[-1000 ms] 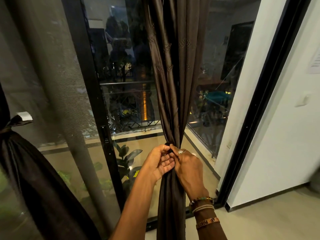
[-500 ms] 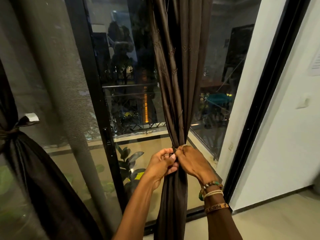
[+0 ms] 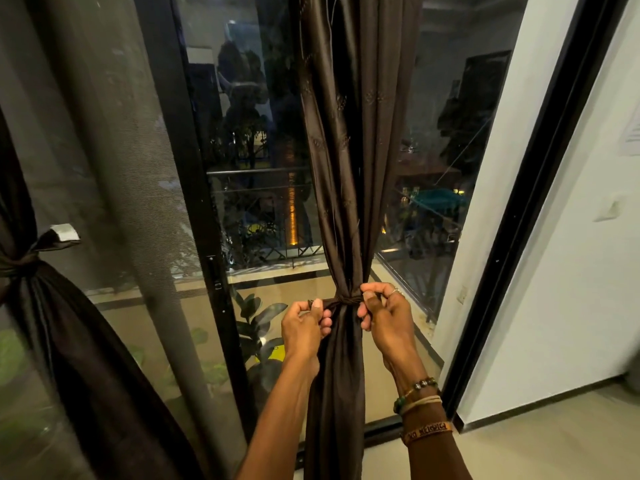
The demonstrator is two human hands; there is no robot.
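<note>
The left hand (image 3: 304, 325) pinched one end of the dark tie (image 3: 347, 301) and the right hand (image 3: 385, 318) gripped the other, fingers curled, either side of the gathered brown curtain (image 3: 346, 168) hanging before the glass door (image 3: 256, 202). Floor (image 3: 536, 438) lay open rightward by the white wall (image 3: 571, 289). The tie's ends were hidden inside the fingers, and a second tied curtain (image 3: 86, 358) was cut off at the left edge

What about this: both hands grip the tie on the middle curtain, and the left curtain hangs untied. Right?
Not quite: the head view shows the left curtain tied too. The left hand and right hand do grip the tie on the middle curtain.
</note>
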